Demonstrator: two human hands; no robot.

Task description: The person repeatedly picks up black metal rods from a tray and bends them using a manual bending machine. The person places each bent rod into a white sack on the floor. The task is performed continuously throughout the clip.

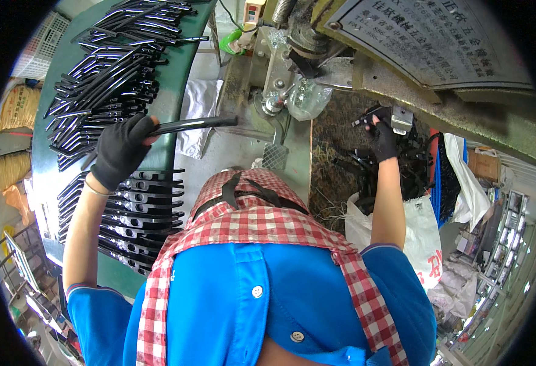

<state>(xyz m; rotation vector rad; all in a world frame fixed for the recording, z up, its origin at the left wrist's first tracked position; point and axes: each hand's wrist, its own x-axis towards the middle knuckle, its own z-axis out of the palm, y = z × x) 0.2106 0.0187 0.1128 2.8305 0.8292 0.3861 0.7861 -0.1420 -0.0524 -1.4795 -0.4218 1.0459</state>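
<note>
Checkered apron (256, 226) on me, lower centre. Hands wide apart. My left hand (121, 149), left of centre, clamped on a black bar (198, 124) pointing right. My right hand (382, 140), right of centre, fingers at a small black part (365, 116); can't tell if gripped. More black bars (109, 79) on green bench (178, 82), upper left. Machine (371, 79), upper right.
</note>
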